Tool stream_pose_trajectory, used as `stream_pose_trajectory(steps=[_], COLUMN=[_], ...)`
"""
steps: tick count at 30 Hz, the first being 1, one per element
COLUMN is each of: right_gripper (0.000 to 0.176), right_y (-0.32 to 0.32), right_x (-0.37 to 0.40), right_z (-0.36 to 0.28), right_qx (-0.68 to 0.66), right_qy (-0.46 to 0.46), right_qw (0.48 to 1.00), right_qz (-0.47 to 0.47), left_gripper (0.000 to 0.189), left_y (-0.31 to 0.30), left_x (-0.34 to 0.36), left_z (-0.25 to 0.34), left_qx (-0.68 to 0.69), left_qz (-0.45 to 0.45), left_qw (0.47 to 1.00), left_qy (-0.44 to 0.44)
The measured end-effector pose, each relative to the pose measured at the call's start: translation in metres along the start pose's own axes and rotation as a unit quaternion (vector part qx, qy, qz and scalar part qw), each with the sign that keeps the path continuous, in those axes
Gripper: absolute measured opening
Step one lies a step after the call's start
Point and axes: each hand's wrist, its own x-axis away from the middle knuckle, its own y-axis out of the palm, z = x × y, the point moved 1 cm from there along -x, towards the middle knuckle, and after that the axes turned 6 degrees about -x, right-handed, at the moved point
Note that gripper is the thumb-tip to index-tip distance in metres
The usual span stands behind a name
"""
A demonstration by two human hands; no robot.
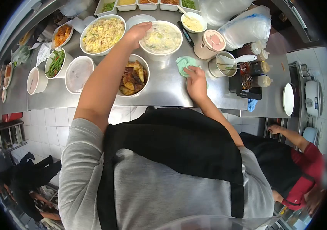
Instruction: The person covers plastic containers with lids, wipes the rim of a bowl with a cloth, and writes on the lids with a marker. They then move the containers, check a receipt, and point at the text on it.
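My left hand [137, 33] reaches forward and grips the left rim of a white bowl [160, 37] with a clear lid, pale food showing through it. My right hand [196, 81] presses a crumpled green cloth [185, 63] against the steel counter, its fingers closed on the near edge. Under my left forearm stands an open bowl of browned chunks [134, 78], partly hidden by the arm. A large bowl of fried rice [103, 35] lies beyond that forearm, to its left.
Left are a bowl of green beans [56, 63] and lidded tubs [80, 74]. Right are a pink-lidded container [210, 44], a metal pot with a white spoon [224, 64] and sauce bottles [261, 68]. A marker [186, 34] lies behind. Other people [297, 168] work nearby.
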Motion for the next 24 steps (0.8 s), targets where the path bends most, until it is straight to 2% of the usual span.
stream_pose_trajectory(steps=[1,2,3,5,6,7,8,10,12,13,14,16,17,18,20,23,24], right_gripper=[0.038,0.036,0.033,0.031,0.03,0.03,0.03,0.028,0.028,0.027,0.027,0.029,0.03,0.044,0.058,0.063,0.062], right_y=[-0.003,0.001,0.008,0.033,0.039,0.035,0.027,-0.008,-0.039,-0.057,-0.068,-0.058,-0.046,-0.019,-0.016,-0.015,-0.014], right_x=[-0.016,-0.039,-0.052,-0.054,-0.052,-0.043,-0.027,-0.008,0.0,-0.003,-0.008,-0.006,-0.001,0.018,0.028,0.027,0.025], right_z=[-0.002,-0.006,-0.014,-0.035,-0.042,-0.05,-0.057,-0.066,-0.054,-0.046,-0.042,-0.037,-0.031,-0.017,-0.052,-0.046,-0.048], right_qx=[-0.169,-0.332,-0.482,-0.297,-0.198,-0.2,-0.197,-0.306,-0.389,-0.346,-0.302,-0.167,-0.096,-0.045,0.109,0.034,0.062], right_qy=[0.099,0.196,0.283,0.207,0.165,0.098,0.026,0.099,0.171,0.179,0.185,0.111,0.072,0.073,0.055,0.088,0.067], right_qw=[0.979,0.917,0.815,0.923,0.958,0.975,0.971,0.918,0.898,0.92,0.935,0.979,0.992,0.996,0.992,0.994,0.994], right_qz=[0.052,0.103,0.15,0.134,0.126,-0.002,-0.131,-0.233,-0.118,-0.051,0.018,0.035,0.043,-0.025,-0.039,-0.053,-0.057], left_gripper=[0.04,0.038,0.036,0.035,0.035,0.034,0.033,0.035,0.038,0.036,0.034,0.031,0.03,0.03,0.03,0.03,0.03], left_y=[0.0,-0.002,-0.004,0.002,0.007,0.012,0.016,0.017,0.015,0.009,-0.002,-0.025,-0.034,-0.039,-0.043,-0.037,-0.036], left_x=[-0.008,-0.015,-0.018,-0.014,-0.012,-0.014,-0.015,-0.013,-0.007,-0.012,-0.019,-0.041,-0.056,-0.071,-0.095,-0.107,-0.11], left_z=[-0.003,-0.007,-0.01,-0.006,-0.004,-0.008,-0.014,-0.012,-0.009,-0.003,0.008,0.032,0.042,0.049,0.051,0.045,0.042], left_qx=[0.013,0.023,0.033,0.047,0.052,0.039,0.028,-0.044,-0.169,-0.268,-0.363,-0.533,-0.638,-0.691,-0.782,-0.766,-0.756], left_qz=[-0.008,-0.015,-0.022,0.007,0.02,0.022,0.025,0.036,0.047,0.085,0.121,0.19,0.142,0.123,0.082,0.107,0.113], left_qw=[1.0,1.0,0.999,0.999,0.998,0.999,0.999,0.997,0.983,0.953,0.908,0.775,0.726,0.69,0.612,0.628,0.639], left_qy=[0.003,0.004,0.006,0.002,0.001,0.014,0.03,0.052,0.056,0.114,0.172,0.283,0.215,0.177,0.092,0.086,0.082])
